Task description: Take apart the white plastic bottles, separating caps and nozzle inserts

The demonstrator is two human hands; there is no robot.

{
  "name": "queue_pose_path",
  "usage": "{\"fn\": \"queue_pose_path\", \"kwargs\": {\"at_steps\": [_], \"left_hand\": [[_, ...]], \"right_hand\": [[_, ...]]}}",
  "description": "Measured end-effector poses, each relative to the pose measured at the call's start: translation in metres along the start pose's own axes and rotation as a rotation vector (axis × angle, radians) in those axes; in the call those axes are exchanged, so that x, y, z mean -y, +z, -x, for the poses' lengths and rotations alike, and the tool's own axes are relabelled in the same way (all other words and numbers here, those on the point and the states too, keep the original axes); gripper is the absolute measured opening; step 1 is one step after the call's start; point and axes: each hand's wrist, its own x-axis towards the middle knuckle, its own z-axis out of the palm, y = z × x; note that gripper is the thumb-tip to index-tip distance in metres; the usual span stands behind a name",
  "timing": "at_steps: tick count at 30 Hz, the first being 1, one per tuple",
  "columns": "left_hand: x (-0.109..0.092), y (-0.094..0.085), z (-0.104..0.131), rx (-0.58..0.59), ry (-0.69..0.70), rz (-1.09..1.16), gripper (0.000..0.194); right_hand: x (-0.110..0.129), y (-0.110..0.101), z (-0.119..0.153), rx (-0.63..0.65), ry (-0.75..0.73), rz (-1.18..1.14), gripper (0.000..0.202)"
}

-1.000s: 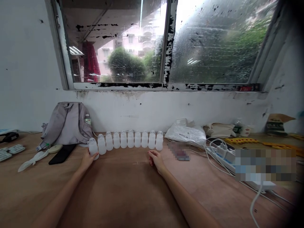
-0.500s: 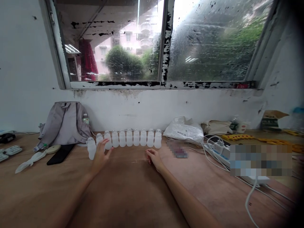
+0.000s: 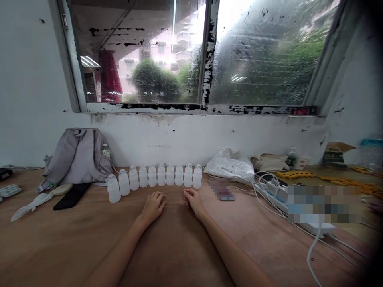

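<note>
Several frosted white baby bottles with clear domed caps stand upright in a curved row towards the back of the table. The nearest is the leftmost bottle [image 3: 113, 190]; the rightmost bottle [image 3: 197, 177] stands just beyond my right hand. My left hand [image 3: 154, 206] rests palm down on the brown tabletop [image 3: 176, 247], fingers loosely stretched, holding nothing and apart from the bottles. To its right, my right hand [image 3: 194, 202] lies on its side with the fingers curled in, and nothing shows in it. A gap of bare tabletop separates the two hands.
At the back left stand a grey backpack [image 3: 77, 155], a black phone-like slab [image 3: 72, 196] and a knotted white plastic bag [image 3: 32, 206]. A plastic-wrapped package [image 3: 229, 165] sits behind on the right. White cables and a power strip [image 3: 277, 197] lie further right.
My left hand has left the bottles at the left of the row and moved right and nearer, down onto the table. The right hand has stayed in place. The view has shifted slightly.
</note>
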Motion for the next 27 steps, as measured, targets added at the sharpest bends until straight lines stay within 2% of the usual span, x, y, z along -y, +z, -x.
{"fn": "queue_pose_path", "kwargs": {"at_steps": [5, 9, 12, 15, 18, 21, 24, 27], "left_hand": [[0.001, -0.010, 0.003, -0.043, 0.073, 0.045, 0.019], [0.004, -0.013, 0.004, -0.074, 0.102, 0.067, 0.018], [0.005, -0.013, 0.005, -0.082, 0.108, 0.068, 0.017], [0.006, -0.012, 0.005, -0.085, 0.108, 0.069, 0.017], [0.006, -0.011, 0.004, -0.086, 0.118, 0.078, 0.017], [0.005, -0.011, 0.004, -0.086, 0.129, 0.087, 0.017], [0.003, -0.011, 0.005, -0.084, 0.135, 0.089, 0.017], [0.002, -0.010, 0.006, -0.089, 0.134, 0.091, 0.018]], "right_hand": [[-0.004, 0.002, -0.001, -0.073, -0.030, 0.080, 0.023], [-0.009, -0.004, -0.006, -0.263, -0.088, 0.174, 0.024], [-0.014, -0.015, -0.017, -0.440, -0.120, 0.230, 0.037], [-0.019, -0.025, -0.036, -0.556, -0.153, 0.287, 0.057], [-0.025, -0.032, -0.056, -0.581, -0.193, 0.396, 0.071], [-0.029, -0.036, -0.071, -0.566, -0.168, 0.445, 0.077], [-0.031, -0.039, -0.080, -0.567, -0.152, 0.441, 0.073], [-0.032, -0.042, -0.081, -0.569, -0.150, 0.428, 0.059]]}}
